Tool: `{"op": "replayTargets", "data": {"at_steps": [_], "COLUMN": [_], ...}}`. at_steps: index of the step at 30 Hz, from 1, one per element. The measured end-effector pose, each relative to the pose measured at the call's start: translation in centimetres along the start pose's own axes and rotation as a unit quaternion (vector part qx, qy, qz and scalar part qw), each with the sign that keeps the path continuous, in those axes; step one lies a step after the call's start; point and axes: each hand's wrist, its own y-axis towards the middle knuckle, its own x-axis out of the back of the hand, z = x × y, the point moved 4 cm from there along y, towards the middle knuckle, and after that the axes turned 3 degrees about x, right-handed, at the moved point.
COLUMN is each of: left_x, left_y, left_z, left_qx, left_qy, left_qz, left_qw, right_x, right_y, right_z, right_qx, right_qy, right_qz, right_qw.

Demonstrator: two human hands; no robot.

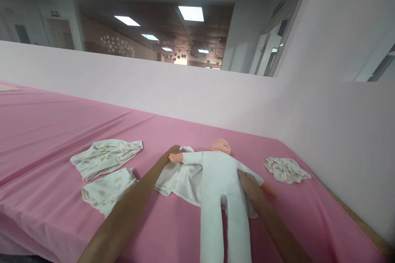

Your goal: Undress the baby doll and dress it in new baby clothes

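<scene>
Feet of the white-bodied doll (217, 172) are cut off by the bottom edge of the frame, and much of the white garment (188, 183) is covered by the doll's torso. The doll's hand at centre right is blurred. The fingers of the left hand (170, 151) are largely hidden behind the doll's other hand, so whether cloth is grasped by that grip cannot be told. One of the patterned cloths (108, 189) at lower left is partly covered by the left forearm.

The left arm is stretched up from the lower left to the centre; the right arm is angled in from the lower right. The right hand (250, 185) is laid against the doll's side, its digits on the white fabric; whether the side is clasped cannot be told.

The doll is laid on the pink sheet (166, 230) between both grips, its head toward the wall (173, 90). A crumpled cloth (286, 169) is seen at right.
</scene>
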Motion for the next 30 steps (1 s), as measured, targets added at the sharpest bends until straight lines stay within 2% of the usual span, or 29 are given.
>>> {"op": "replayTargets", "data": {"at_steps": [3, 6, 9, 11, 14, 17, 19, 21, 25, 30], "left_x": [1.1, 1.8, 2.0, 2.2, 2.9, 4.1, 5.1, 6.2, 7.9, 8.6], "left_y": [-0.6, -1.2, -1.6, -1.8, -2.1, -2.5, -2.7, -2.9, -3.6, -5.5], "left_z": [-0.8, -1.6, -2.1, -2.3, -2.8, -3.3, -3.6, -3.8, -4.5, -6.7], "left_qx": [0.015, 0.017, -0.004, -0.024, -0.051, -0.076, -0.089, -0.097, -0.096, -0.088], "left_qy": [-0.043, -0.073, -0.091, -0.098, -0.111, -0.150, -0.188, -0.228, -0.284, -0.310], "left_qz": [0.049, 0.091, 0.123, 0.132, 0.141, 0.143, 0.131, 0.119, 0.100, 0.061], "left_qw": [0.998, 0.993, 0.988, 0.986, 0.982, 0.975, 0.969, 0.962, 0.949, 0.945], "right_x": [0.3, -0.4, -3.0, -5.4, -9.1, -11.5, -12.2, -12.1, -10.4, -9.5], "right_y": [0.4, 1.2, 1.8, 2.0, 2.3, 2.7, 2.9, 3.2, 4.1, 4.5], "right_z": [1.0, 3.9, 7.6, 10.0, 12.7, 14.1, 14.4, 14.3, 13.6, 13.4], "right_qx": [0.029, 0.138, 0.276, 0.353, 0.412, 0.423, 0.422, 0.411, 0.369, 0.336], "right_qy": [-0.072, -0.144, -0.165, -0.204, -0.275, -0.296, -0.301, -0.300, -0.297, -0.300], "right_qz": [-0.036, -0.080, -0.021, 0.040, 0.112, 0.133, 0.136, 0.133, 0.111, 0.091], "right_qw": [0.996, 0.977, 0.947, 0.912, 0.861, 0.846, 0.845, 0.851, 0.874, 0.888]}}
